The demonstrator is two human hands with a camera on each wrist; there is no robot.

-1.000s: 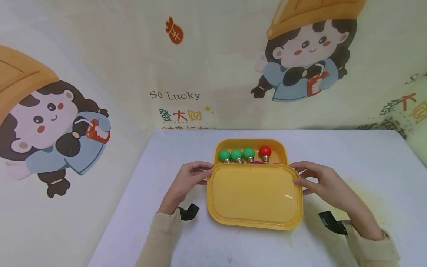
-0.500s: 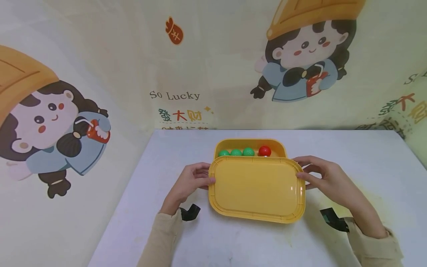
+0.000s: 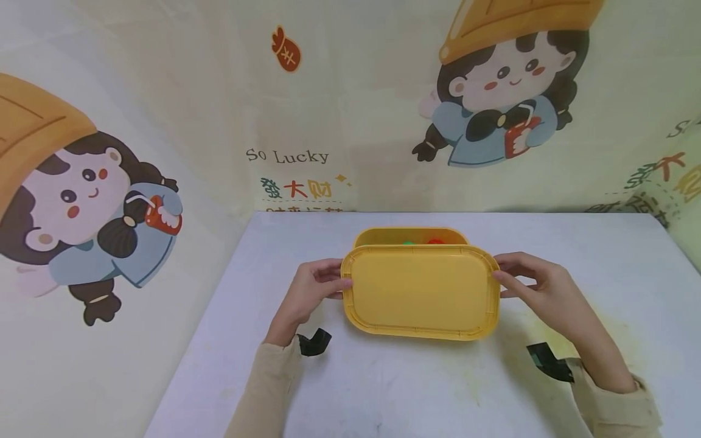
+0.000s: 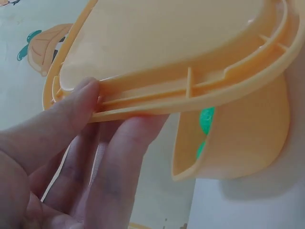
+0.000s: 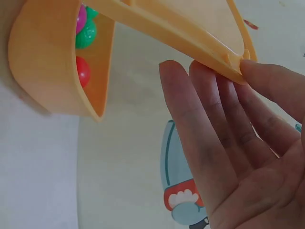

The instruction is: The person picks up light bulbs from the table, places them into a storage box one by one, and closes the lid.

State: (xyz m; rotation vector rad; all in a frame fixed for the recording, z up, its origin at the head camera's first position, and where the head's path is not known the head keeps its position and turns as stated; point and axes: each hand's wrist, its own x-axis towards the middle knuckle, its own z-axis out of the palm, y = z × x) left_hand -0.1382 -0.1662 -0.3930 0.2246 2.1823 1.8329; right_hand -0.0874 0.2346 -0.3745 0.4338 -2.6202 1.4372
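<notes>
A yellow plastic lid is held up by its two short ends, with its ridged underside towards me. My left hand pinches the left end, thumb on the rim and fingers behind. At the other end my right hand holds the rim between thumb and fingers. Behind the lid stands a yellow box, mostly hidden. Inside it, a green bulb and a red bulb barely show over the lid's edge. The right wrist view also shows a magenta ball shape in the box.
Everything stands on a white table. A patterned cloth with cartoon figures hangs behind it and at the sides. Dark straps stick out at both cuffs.
Both hands have raised the lid and brought it farther over the box, its near edge tilting up. The bulbs, plainly seen a second ago, are now almost covered.
</notes>
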